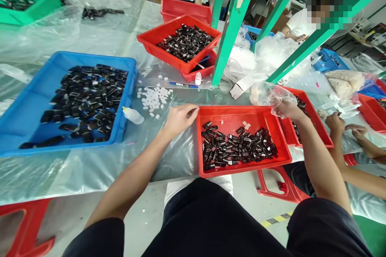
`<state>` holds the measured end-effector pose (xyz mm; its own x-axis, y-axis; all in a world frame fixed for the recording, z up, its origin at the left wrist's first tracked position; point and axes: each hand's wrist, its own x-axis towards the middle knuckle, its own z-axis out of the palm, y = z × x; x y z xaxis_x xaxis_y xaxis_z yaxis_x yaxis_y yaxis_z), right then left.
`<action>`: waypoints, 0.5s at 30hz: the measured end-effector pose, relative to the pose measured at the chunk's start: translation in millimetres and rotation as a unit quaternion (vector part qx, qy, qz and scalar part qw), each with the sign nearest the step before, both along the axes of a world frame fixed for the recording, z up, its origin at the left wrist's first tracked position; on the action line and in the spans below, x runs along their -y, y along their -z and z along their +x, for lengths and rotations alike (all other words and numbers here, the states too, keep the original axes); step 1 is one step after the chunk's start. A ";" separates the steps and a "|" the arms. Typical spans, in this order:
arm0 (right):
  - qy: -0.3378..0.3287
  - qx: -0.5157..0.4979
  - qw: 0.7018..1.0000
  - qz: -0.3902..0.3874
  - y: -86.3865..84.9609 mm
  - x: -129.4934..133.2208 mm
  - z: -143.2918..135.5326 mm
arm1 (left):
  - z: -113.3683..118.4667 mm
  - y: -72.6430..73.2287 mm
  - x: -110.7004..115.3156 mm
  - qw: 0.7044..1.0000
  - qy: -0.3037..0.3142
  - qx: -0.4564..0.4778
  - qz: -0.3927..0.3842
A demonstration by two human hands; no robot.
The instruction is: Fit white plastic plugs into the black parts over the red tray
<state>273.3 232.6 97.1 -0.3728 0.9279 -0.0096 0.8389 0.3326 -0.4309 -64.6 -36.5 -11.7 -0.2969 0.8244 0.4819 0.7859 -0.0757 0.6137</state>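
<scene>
My left hand is by the upper left corner of a red tray, its fingers curled towards the thumb; whatever they pinch is hidden. Beyond the tray's upper right corner, my right hand is closed on a clear plastic bag with pale bits inside. The bag partly veils its fingers. Many small glossy black parts lie in the red tray, with a few white pieces among them. Left of my left hand, small white pieces are scattered on the plastic-covered table.
A blue tray of black parts stands left, beside a small squeeze bottle. Behind are stacked red trays, a pen and green posts. A co-worker's hands are at the right, near another red tray.
</scene>
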 end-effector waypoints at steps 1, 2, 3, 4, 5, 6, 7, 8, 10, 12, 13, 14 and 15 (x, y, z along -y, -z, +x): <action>0.006 -0.004 1.000 -0.016 3.6 12.3 9.2 | 0.3 0.3 -0.2 1.000 0.001 0.001 -0.001; 0.019 -0.019 0.999 -0.030 7.7 25.6 17.1 | 0.5 0.7 -0.4 1.000 0.001 0.003 -0.002; 0.032 -0.036 0.998 -0.036 12.0 39.6 23.2 | 0.9 1.0 -0.6 1.000 0.001 0.005 -0.001; 0.036 -0.056 0.997 -0.034 16.3 53.8 26.8 | 1.2 1.2 -0.8 1.000 0.001 0.008 -0.001; 0.029 -0.076 0.996 -0.030 20.7 67.5 27.3 | 1.5 1.3 -1.1 1.000 0.001 0.010 -0.001; 0.008 -0.090 0.996 -0.024 25.0 80.5 24.2 | 1.8 1.4 -1.4 1.000 0.001 0.013 -0.001; -0.031 -0.088 0.995 -0.018 29.3 92.1 17.4 | 2.1 1.5 -1.8 1.000 0.000 0.016 -0.002; -0.082 -0.072 0.994 -0.012 33.8 102.0 6.9 | 2.5 1.6 -2.1 1.000 -0.002 0.017 -0.003; -0.183 -0.006 0.983 -0.002 43.1 115.9 -22.6 | 3.2 1.7 -2.5 1.000 -0.006 0.017 -0.005; -0.238 0.058 0.970 0.003 52.6 121.8 -57.2 | 4.0 1.6 -2.4 1.000 -0.009 0.017 -0.005; -0.262 0.108 0.959 0.014 57.0 122.4 -73.7 | 4.4 1.4 -2.2 1.000 -0.008 0.016 -0.005; -0.282 0.155 0.946 0.027 61.0 121.9 -88.5 | 4.7 1.0 -1.8 1.000 -0.007 0.016 -0.005; -0.303 0.200 0.931 0.043 64.4 121.0 -100.7 | 4.9 0.5 -1.4 1.000 -0.005 0.016 -0.004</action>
<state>172.6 111.6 32.7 -0.8105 0.5516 -0.1969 0.5733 0.8160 -0.0741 -59.7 -35.2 -12.2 -0.3200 0.8255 0.4650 0.7670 -0.0624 0.6386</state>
